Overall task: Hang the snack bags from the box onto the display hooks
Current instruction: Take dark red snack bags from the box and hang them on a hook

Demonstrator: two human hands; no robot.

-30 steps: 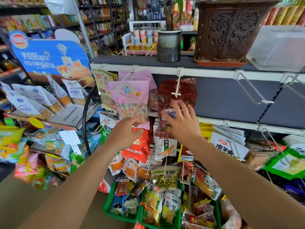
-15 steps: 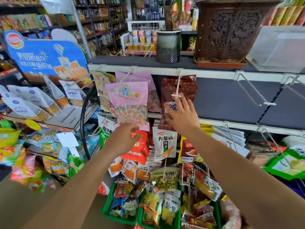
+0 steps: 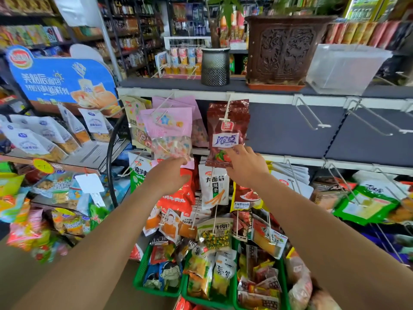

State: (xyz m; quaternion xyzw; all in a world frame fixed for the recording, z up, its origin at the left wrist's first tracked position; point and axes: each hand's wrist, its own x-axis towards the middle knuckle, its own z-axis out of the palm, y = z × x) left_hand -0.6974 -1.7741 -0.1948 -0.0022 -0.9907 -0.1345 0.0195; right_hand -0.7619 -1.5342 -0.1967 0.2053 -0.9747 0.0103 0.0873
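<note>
Above 大面筋 pack (image 3: 214,186): left fingers (image 3: 181,161) pinching pink bag (image 3: 167,133), right fingers (image 3: 233,153) red bag (image 3: 225,128).

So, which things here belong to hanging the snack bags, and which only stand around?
Job: left hand, holding the pink bag; right hand, holding the red bag; empty hooks.
Standing around: carved pot, grey pot, blue sign, clear box.

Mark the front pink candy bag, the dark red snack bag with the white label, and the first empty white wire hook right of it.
pink candy bag (image 3: 167,130), head view, pink upper panel.
dark red snack bag (image 3: 225,140), head view, white label.
empty white wire hook (image 3: 324,125), head view, front tip.
</note>
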